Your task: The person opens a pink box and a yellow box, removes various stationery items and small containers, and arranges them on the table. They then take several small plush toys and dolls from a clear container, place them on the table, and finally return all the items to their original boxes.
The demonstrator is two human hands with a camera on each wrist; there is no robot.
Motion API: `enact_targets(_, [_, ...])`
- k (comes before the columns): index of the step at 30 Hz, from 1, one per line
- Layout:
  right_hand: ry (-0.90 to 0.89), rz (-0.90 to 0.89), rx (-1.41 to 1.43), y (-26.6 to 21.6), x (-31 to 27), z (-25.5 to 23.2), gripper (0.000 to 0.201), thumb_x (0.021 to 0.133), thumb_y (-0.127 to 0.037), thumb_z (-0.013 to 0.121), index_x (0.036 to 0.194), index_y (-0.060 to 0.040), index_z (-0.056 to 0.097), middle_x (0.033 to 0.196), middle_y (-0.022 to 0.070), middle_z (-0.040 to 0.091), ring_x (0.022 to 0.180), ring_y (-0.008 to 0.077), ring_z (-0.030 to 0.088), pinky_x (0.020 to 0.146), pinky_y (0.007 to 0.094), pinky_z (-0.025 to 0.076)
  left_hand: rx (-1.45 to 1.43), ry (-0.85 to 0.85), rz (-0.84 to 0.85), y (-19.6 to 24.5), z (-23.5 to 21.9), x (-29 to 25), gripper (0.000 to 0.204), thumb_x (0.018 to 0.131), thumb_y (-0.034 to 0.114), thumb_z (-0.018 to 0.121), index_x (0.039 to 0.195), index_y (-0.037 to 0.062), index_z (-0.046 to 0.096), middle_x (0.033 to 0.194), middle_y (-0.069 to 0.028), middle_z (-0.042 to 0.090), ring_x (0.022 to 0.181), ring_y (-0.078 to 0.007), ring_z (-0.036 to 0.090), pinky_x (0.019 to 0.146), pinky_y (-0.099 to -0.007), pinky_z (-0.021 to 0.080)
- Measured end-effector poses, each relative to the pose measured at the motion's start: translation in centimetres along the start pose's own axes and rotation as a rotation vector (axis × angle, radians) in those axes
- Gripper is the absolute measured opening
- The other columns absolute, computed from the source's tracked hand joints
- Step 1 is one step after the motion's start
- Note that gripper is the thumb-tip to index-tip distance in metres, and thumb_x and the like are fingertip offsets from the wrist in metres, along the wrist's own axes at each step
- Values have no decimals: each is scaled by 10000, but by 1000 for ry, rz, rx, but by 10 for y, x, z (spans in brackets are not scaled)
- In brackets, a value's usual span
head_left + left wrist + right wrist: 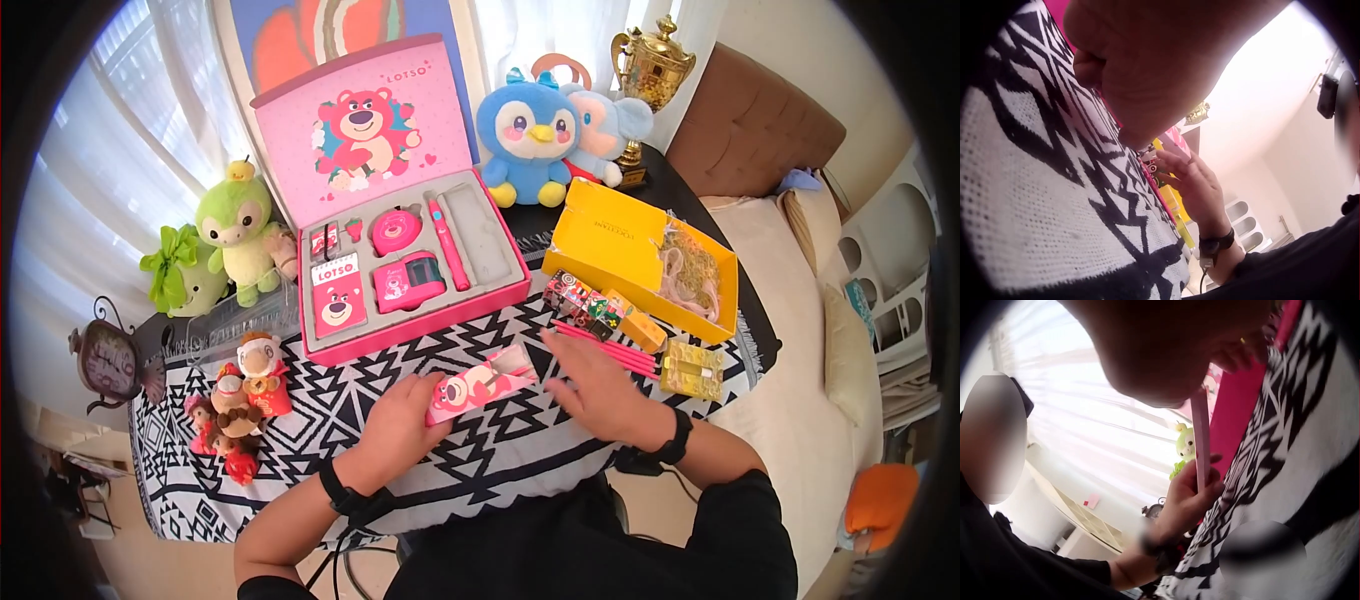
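My left hand (400,425) grips the near end of a slim pink box (462,394) printed with a bear, held slanting over the patterned cloth. In the right wrist view the same box shows edge-on as a pale pink strip (1201,437) between the left thumb and fingers. My right hand (600,396) hovers just right of the box's far end, fingers extended and apart. Beside its fingers lie several pink pencils (632,361). In the left wrist view the right hand (1196,187) has loosely spread fingers, with nothing visibly gripped.
A pink gift box (430,335) stands open behind, its grey tray holding stationery. To the right are a yellow box (610,225), small patterned boxes (580,303) and a yellow-green packet (692,370). Plush toys (528,135) and small figures (238,405) stand around.
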State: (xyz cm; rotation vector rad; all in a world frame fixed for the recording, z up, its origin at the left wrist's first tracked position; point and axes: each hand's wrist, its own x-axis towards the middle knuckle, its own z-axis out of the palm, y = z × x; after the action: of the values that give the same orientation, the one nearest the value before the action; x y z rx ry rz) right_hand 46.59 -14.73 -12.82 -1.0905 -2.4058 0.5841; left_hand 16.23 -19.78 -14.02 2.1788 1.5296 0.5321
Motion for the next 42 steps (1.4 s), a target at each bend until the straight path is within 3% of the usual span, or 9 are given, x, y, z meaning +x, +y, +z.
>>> enact_targets(3, [69, 57, -385, 14, -10, -14, 338, 875, -111, 633, 1176, 44, 635, 1072, 175, 636, 1016, 343, 628, 860, 426, 534, 6, 1, -36, -6, -3, -3, 595, 759, 143, 775, 1300, 6, 567, 1013, -192, 616, 958, -391, 631, 847, -455, 536])
enact_targets(6, [-60, 188, -564, 30, -22, -15, 222, 778, -24, 655, 998, 9, 659, 1017, 153, 629, 954, 332, 622, 815, 415, 527, 13, -10, -43, -9, 1, -6, 587, 758, 141, 768, 1294, 4, 571, 1007, -198, 616, 951, -395, 633, 841, -457, 538])
enact_targets(18, [-13, 213, -627, 34, -18, -7, 111, 774, -69, 682, 869, -37, 634, 892, 138, 616, 845, 323, 641, 736, 422, 533, 8, 7, 0, -11, 4, -8, 575, 751, 143, 767, 1275, 0, 577, 977, -193, 614, 932, -390, 628, 832, -456, 535])
enact_targets(22, [102, 147, -470, 11, -13, -18, 128, 793, -103, 703, 886, -48, 635, 899, 128, 629, 853, 315, 647, 730, 431, 525, 19, 17, 29, -11, 3, -9, 575, 749, 143, 772, 1272, 4, 579, 969, -188, 614, 924, -385, 627, 825, -453, 535])
enact_targets(24, [217, -159, -407, 7, -4, -24, 189, 792, -101, 662, 973, -58, 629, 904, 104, 613, 852, 290, 631, 733, 401, 510, 22, 5, 28, -11, 4, -8, 575, 750, 142, 773, 1273, 5, 577, 964, -188, 614, 921, -385, 627, 821, -452, 536])
enact_targets(27, [261, -234, -380, 3, 1, -24, 234, 786, -88, 651, 1016, -44, 648, 936, 99, 614, 866, 271, 626, 802, 421, 498, 21, -6, 17, -9, 1, -7, 573, 752, 139, 771, 1273, 7, 575, 955, -186, 615, 919, -384, 626, 815, -453, 536])
enact_targets(36, [120, -490, -303, -9, 23, -4, 276, 803, -83, 638, 1076, -50, 667, 1036, 86, 639, 1012, 269, 651, 1021, 494, 455, -27, 14, 40, -8, 6, -9, 556, 751, 138, 768, 1262, 17, 586, 957, -182, 615, 911, -384, 632, 810, -452, 536])
enact_targets(40, [314, -477, -346, -12, 27, -13, 325, 859, -108, 647, 1173, -25, 660, 1160, 140, 640, 1114, 304, 633, 1068, 515, 428, -32, 19, -6, -8, -1, -11, 550, 762, 136, 765, 1265, 13, 580, 953, -180, 614, 933, -388, 629, 824, -455, 535])
enact_targets(42, [354, -200, -138, -7, 24, -15, 529, 925, -206, 666, 1387, 19, 539, 1388, 226, 551, 1290, 376, 544, 1119, 513, 397, -39, 24, -13, -10, -1, -13, 552, 762, 138, 766, 1266, 11, 581, 960, -181, 614, 933, -388, 630, 825, -454, 535])
